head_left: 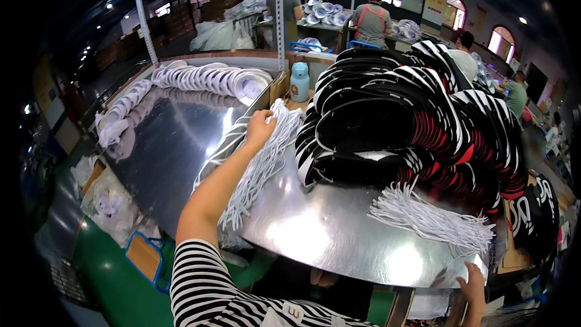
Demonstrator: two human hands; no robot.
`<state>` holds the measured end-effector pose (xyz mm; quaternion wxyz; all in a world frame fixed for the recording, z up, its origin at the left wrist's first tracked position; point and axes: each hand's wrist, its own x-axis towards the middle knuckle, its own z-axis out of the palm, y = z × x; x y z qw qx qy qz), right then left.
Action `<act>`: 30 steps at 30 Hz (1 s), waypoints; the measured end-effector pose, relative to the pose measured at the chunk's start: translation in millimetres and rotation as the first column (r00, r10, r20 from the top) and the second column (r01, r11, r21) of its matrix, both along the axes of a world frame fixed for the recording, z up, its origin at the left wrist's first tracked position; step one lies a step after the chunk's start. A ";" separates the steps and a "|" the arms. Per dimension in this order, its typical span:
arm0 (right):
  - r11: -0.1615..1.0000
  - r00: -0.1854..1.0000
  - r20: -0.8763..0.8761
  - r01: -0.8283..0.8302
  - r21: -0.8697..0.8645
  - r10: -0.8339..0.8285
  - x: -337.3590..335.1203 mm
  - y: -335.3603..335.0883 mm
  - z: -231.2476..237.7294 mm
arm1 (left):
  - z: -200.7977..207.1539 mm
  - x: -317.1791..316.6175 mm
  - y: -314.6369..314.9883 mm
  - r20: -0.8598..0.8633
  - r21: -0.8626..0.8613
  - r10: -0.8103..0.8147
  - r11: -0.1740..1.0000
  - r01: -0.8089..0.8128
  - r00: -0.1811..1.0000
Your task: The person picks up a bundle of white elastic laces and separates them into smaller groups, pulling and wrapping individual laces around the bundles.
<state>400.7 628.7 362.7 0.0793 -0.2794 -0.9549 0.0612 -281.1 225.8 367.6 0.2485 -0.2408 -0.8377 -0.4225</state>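
Observation:
My left hand (260,129) reaches forward over the metal table, its fingers closed at the far end of a long bundle of white cords (257,172). The cords hang in loose strands back toward the table's near edge. Low at the right, my right hand (474,281) is by the table edge with thumb and fingers apart, and nothing shows in it. A second bundle of white cords (433,218) lies just beyond it. Behind that rises a large pile of curved black pieces (369,124) with white and red edges, perhaps shoe uppers.
Nested white rounded pieces (203,80) line the table's far and left edges. A light-blue bottle (299,82) stands behind the cords. A metal post (279,18) rises at the back. A blue-framed stool (147,260) is at lower left. Several people work at other tables.

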 end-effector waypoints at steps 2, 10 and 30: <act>0.998 0.999 -0.026 0.036 -0.044 -0.037 -2.4 -22.2 0.2 | 2.4 -47.4 3.2 0.020 -0.194 0.145 0.971 -0.138 0.989; 0.900 0.851 0.389 0.422 -0.107 -0.352 44.5 -72.1 9.4 | -22.0 -107.6 72.3 0.262 -0.425 0.494 0.830 -0.361 0.829; 0.801 0.798 -0.066 -0.599 0.025 0.599 -196.5 -184.6 84.1 | 262.4 150.8 -178.1 -0.330 0.728 -0.561 0.360 0.583 0.759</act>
